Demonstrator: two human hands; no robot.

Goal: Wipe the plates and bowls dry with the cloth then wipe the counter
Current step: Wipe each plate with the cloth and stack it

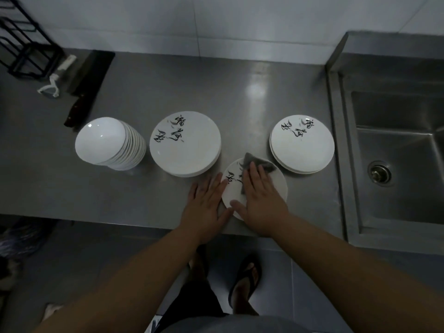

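Right hand [260, 195] lies flat, fingers straight, pressing a grey cloth [258, 163] onto a single plate [280, 186] at the worktop's [120, 188] near edge. Left hand [206, 203], spread flat, steadies the plate's left rim. Beyond stand two plate stacks [185, 144] [302, 144] and stacked bowls [109, 143].

You worked at a stainless steel counter [168, 87] that ran up to a sink [396, 164] at its right end. On it stood a stack of white bowls [108, 143] to the left, a stack of inscribed plates [185, 145] beside that, and a second plate stack [302, 144] near the sink. A single plate [278, 186] lay at the front edge between the two stacks. At the back left lay a cleaver [89, 80], a white peeler [54, 82] and a black wire rack [26, 51].
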